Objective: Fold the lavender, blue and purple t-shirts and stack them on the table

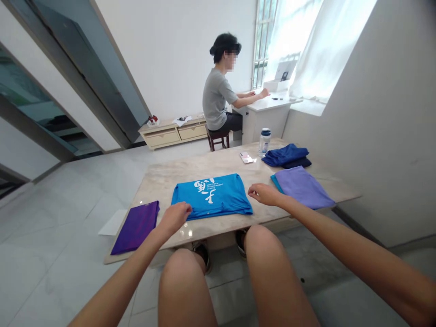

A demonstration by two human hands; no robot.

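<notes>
A blue T-shirt (214, 193) with white lettering lies folded into a rough rectangle on the low marble-patterned table (163, 175). At its near left corner is my left hand (177, 215), fingers bent and closed at the fabric's edge; the wrist hides part of that corner. My right hand (265, 194) hovers just beyond the shirt's right side, loosely curled with nothing visible in it. Right of that hand sits a folded lavender cloth (304, 187) over a teal one (276, 182). A folded purple garment (136, 227) rests at the table's left end.
Behind the lavender cloth are a dark blue garment bundle (288, 155), a water bottle (265, 142) and a phone (245, 157). A person (218, 95) in grey sits on a stool at a white desk (269, 102). A low cabinet (177, 132) stands along the wall.
</notes>
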